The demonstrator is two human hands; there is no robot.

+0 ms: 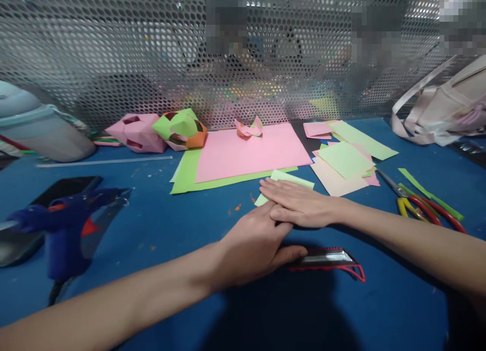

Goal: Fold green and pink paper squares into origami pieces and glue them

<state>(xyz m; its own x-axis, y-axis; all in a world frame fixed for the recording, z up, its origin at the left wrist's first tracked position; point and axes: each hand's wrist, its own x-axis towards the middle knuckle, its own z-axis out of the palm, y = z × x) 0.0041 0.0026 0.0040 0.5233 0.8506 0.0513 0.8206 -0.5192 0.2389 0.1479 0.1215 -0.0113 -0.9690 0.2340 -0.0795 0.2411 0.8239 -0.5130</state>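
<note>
In the head view, the right hand [304, 203] lies open and almost flat, fingers together, over a small pale green paper [294, 178] on the blue table [170, 229], in front of the large pink sheet [250, 151]. The left hand [252, 242] meets it from the other side; its fingers are largely covered, so I cannot tell how far open they are or whether they grip anything. Its thumb reaches out to the near end of the cutter [330, 258], touching or just beside it. Pressing the paper well calls for level, even weight, one hand steadying while the other smooths outward, with the edges kept lined up; a sideways push could skew or crease it. The thumb is better drawn in from the cutter, and the scissors [417, 202] and glue gun [68, 229] left well apart from the paper.
</note>
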